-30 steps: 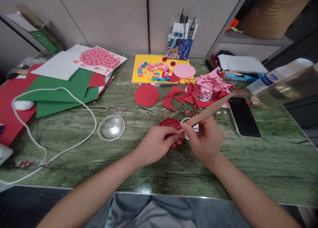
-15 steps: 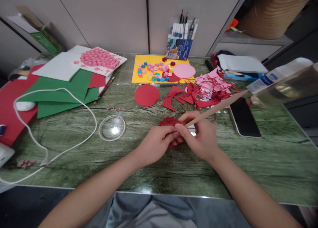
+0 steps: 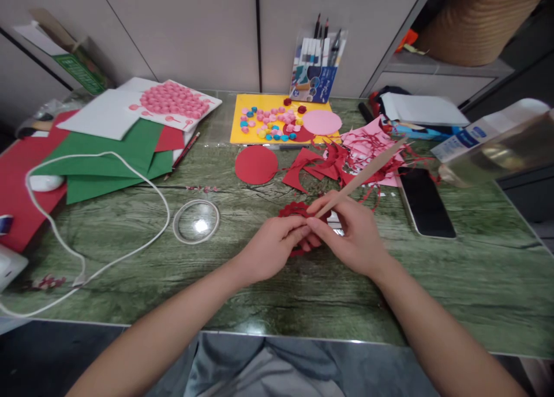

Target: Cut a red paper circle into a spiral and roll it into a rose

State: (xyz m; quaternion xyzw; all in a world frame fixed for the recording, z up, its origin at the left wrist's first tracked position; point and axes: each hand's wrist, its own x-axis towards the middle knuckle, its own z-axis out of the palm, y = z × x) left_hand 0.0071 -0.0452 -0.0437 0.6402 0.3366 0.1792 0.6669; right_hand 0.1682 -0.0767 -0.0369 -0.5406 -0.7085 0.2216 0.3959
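Observation:
A red paper piece with a scalloped edge (image 3: 294, 209) is under my fingers near the middle of the table. My left hand (image 3: 277, 244) is closed, its fingertips pinching at this piece. My right hand (image 3: 352, 235) pinches the lower end of a long, flat tan strip (image 3: 363, 175), which slants up to the right. The fingertips of both hands meet, so what lies between them is hidden. Something white (image 3: 334, 223) shows partly behind my right hand. A thin roll of tape (image 3: 196, 222) lies to the left.
Beyond my hands lie a red paper circle (image 3: 256, 164), red and pink scraps (image 3: 363, 152) and a yellow sheet (image 3: 239, 117) with small coloured pieces. A phone (image 3: 426, 203) is at right. A white cable (image 3: 125, 262) loops at left beside green paper (image 3: 104, 140).
The tan strip's far end has swung left and upward, and its lower end has shifted slightly left. My right fingers have moved a little left; the left hand is nearly still.

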